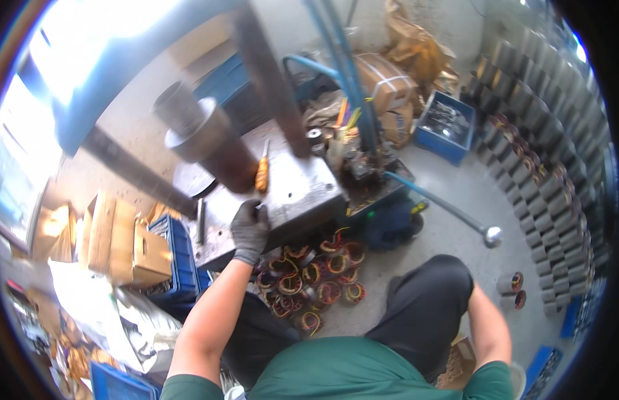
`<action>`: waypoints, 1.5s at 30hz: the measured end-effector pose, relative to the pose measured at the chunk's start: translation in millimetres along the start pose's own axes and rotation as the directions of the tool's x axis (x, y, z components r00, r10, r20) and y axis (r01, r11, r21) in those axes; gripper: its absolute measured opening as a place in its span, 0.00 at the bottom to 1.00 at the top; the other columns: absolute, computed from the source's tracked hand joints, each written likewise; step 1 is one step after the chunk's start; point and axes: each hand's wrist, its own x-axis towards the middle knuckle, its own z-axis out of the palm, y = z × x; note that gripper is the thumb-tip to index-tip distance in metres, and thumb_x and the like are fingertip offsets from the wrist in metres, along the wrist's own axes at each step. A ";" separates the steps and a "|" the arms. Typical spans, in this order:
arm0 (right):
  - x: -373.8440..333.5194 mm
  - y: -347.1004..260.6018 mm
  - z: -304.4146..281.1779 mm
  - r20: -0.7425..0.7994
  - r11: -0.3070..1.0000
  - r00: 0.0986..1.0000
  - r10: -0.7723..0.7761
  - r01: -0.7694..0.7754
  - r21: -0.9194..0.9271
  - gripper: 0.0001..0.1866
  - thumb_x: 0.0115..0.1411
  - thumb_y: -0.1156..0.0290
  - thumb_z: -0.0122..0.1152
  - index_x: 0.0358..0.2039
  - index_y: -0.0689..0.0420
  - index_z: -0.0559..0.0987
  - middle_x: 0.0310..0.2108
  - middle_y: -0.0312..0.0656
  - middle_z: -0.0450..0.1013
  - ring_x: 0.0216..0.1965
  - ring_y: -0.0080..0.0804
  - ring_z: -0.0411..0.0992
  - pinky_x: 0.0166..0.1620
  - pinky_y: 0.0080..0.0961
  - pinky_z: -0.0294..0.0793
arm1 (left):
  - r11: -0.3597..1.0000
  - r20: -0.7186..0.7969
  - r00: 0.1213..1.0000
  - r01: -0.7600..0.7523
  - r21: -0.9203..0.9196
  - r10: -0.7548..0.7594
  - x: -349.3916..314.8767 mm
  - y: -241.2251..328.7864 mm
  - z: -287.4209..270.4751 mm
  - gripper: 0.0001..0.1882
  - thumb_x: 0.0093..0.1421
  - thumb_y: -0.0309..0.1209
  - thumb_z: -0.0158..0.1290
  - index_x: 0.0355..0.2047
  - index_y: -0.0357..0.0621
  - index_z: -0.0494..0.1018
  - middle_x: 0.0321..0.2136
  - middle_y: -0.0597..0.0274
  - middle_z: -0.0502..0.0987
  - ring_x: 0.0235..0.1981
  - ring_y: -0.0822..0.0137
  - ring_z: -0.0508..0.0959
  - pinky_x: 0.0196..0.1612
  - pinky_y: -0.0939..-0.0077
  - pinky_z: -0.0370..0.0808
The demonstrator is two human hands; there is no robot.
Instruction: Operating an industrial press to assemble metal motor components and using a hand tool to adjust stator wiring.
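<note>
My left hand (249,232), in a dark grey glove, is at the front edge of the metal press table (293,190). Its fingers are curled closed, and whatever they may hold is hidden. Just beyond it lies a screwdriver (262,175) with an orange handle. A short metal rod (201,221) rests on the table to the left of the hand. Behind them stands a thick steel cylinder (219,150) with a narrower one on top. My right forearm (488,323) passes behind my right knee, which hides the right hand.
Several wound motor stators (316,273) are heaped on the floor under the table's front. A blue lever (443,203) with a ball end juts out to the right. Stacked metal cylinders (536,193) line the right side. Cardboard boxes (109,240) stand left; a blue bin (446,127) sits behind.
</note>
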 end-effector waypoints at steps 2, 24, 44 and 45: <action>57.2 -195.2 37.7 0.136 0.936 0.981 0.137 -0.083 -0.342 0.18 0.64 0.63 0.64 0.49 0.60 0.84 0.43 0.48 0.83 0.46 0.36 0.80 0.54 0.38 0.78 | 0.997 -0.026 0.997 0.071 0.030 -0.071 -4.3 -15.4 -33.9 0.12 0.63 0.35 0.60 0.44 0.44 0.78 0.30 0.52 0.82 0.29 0.54 0.83 0.37 0.59 0.79; 131.6 -356.9 361.9 0.430 0.299 0.902 0.033 0.401 -0.866 0.40 0.57 0.52 0.64 0.69 0.50 0.65 0.65 0.58 0.65 0.58 0.54 0.75 0.55 0.48 0.77 | 0.997 0.089 0.994 0.064 -0.047 -0.059 1.3 6.4 -33.4 0.16 0.64 0.40 0.59 0.46 0.43 0.78 0.33 0.54 0.82 0.37 0.51 0.83 0.45 0.56 0.80; 5.9 -594.7 275.2 0.690 0.402 0.709 -0.146 0.680 -0.613 0.14 0.52 0.69 0.67 0.38 0.61 0.83 0.38 0.53 0.82 0.41 0.47 0.82 0.46 0.39 0.80 | 0.908 0.216 0.966 0.212 -0.362 -0.139 12.1 14.5 -51.0 0.17 0.64 0.39 0.60 0.47 0.40 0.77 0.38 0.47 0.82 0.41 0.51 0.83 0.48 0.58 0.79; -1.3 -607.6 268.5 0.606 0.661 0.761 -0.232 0.580 -0.476 0.13 0.50 0.73 0.69 0.37 0.62 0.82 0.37 0.49 0.81 0.40 0.41 0.81 0.44 0.36 0.80 | 0.873 0.214 0.971 0.194 -0.448 -0.106 12.7 21.8 -59.5 0.17 0.63 0.38 0.61 0.47 0.39 0.77 0.37 0.45 0.81 0.40 0.51 0.83 0.48 0.60 0.79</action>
